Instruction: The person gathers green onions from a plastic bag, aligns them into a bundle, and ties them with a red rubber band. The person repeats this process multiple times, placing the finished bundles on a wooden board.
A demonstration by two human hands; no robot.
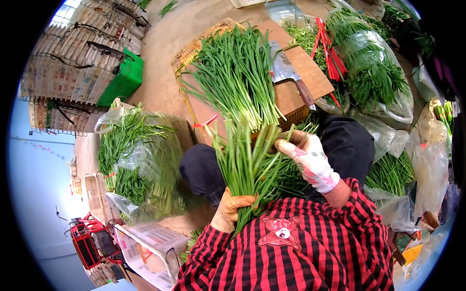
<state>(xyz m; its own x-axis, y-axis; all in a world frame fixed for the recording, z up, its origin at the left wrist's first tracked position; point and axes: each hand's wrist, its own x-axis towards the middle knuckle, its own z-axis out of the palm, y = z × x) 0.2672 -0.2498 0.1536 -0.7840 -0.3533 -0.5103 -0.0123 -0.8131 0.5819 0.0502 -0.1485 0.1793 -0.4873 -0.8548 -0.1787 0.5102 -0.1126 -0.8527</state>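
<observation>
My left hand (232, 209), in a tan glove, grips a bunch of garlic chives (242, 167) around its lower part, with the pale cut ends pointing away from me. At those ends is my right hand (307, 158), in a white glove with a pink pattern and soiled fingertips. Its thumb and forefinger pinch a stalk at the bunch's right edge. Beyond the bunch, a thick pile of chives (236, 72) lies on a brown board (316, 80). A cleaver (284, 67) with a wooden handle rests beside the pile. More loose chives (287, 178) lie between my knees.
A yellow basket (204, 40) supports the board. Red ties (329, 58) hang at its right, near a plastic bag of chives (378, 69). Another bag of chives (142, 163) stands left. White crates (69, 69), a green crate (125, 78) and a white basket (149, 251) are farther left.
</observation>
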